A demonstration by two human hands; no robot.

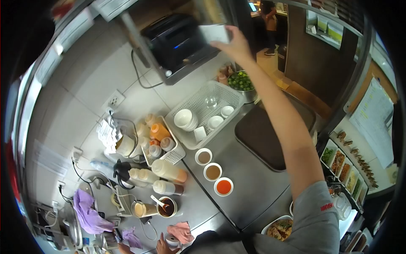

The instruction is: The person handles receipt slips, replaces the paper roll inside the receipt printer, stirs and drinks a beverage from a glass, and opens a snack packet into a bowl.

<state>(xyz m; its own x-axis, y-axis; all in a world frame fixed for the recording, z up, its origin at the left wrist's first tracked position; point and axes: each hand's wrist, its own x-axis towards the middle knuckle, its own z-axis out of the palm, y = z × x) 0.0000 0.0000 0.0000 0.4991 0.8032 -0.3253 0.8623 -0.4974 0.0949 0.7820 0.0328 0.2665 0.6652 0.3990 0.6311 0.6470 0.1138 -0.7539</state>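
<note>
My right hand [234,44] is raised at the top, fingers closed round a white box-like item [215,34] beside the black machine [175,40] on the shelf. Low in the view, my left hand [165,246] is only partly visible; its fingers look apart, with one stretched out, near a small round white item [172,241] and a pink cloth [180,232]. Three small white bowls stand in a row on the steel counter: one with grey-brown sauce [204,157], one with brown sauce [212,172] and one with orange-red sauce [223,186].
A perforated basket [186,137] holds white bowls. Sauce bottles [165,169] stand left, near a dark sauce tub [167,207] with a spoon. A brown tray [258,139], green limes [241,80] and a food dish [279,230] lie right. A person [270,25] stands beyond the doorway.
</note>
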